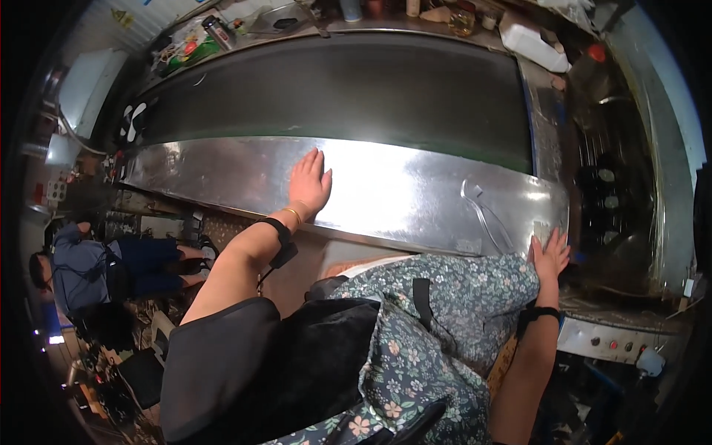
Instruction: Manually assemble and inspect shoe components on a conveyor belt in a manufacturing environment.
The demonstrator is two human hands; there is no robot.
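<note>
Resting released on our shiny metal tabletop (211, 170), left hand (310, 182) near the middle, right hand (550, 258) at one corner.

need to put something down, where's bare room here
The steel panel is bare left of the left hand, and between that hand and the curved item. The dark surface behind is mostly bare. Crowded: the panel's right end, by the right hand, and back ledge.

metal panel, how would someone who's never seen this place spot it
Find the broad dark surface spanning the upper middle. Along its near side, before the floral cloth, runs the long metal panel, with the left hand over it. Its bright silver shine sets it apart from both.
</note>
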